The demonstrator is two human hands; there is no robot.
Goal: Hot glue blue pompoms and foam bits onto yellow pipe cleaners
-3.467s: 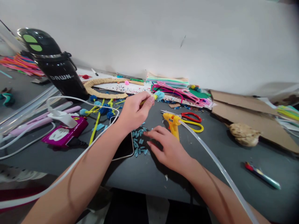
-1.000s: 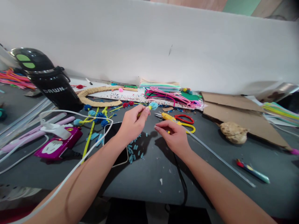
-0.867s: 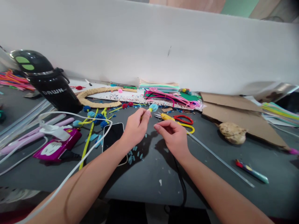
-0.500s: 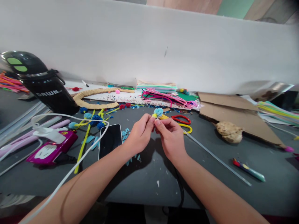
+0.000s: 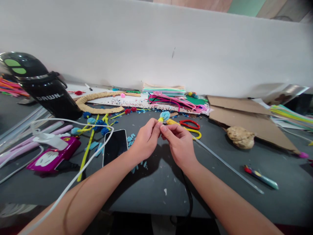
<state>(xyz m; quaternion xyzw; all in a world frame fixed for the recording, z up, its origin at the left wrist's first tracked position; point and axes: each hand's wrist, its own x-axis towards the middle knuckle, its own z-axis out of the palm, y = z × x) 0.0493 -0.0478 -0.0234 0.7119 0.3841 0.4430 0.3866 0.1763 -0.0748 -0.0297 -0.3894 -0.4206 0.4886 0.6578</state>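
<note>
Between my two hands stands a small light-blue flower (image 5: 165, 115) with a yellow base, petals pointing up. My left hand (image 5: 146, 138) pinches its yellow base between thumb and finger. My right hand (image 5: 178, 142) presses thumb and fingers together at the same spot from the other side; the lower part of the flower is hidden in the fingers. Just beyond my right hand lie scissors with red and yellow handles (image 5: 189, 124). Left of my left hand are a phone (image 5: 114, 147) and several loose pale-blue strips (image 5: 130, 138).
A black bottle (image 5: 46, 88) and a magenta device (image 5: 55, 156) with a white cable stand on the left. Blue pompom flowers on yellow-green stems (image 5: 89, 150) lie nearby. A clear stick (image 5: 227, 166), cardboard (image 5: 249, 122), a tan lump (image 5: 241, 137) and a pen-like tube (image 5: 261, 178) lie right.
Both hands keep their pinch on the flower, with only slight finger movement. The view has shifted very slightly; the things on the table lie as before.
</note>
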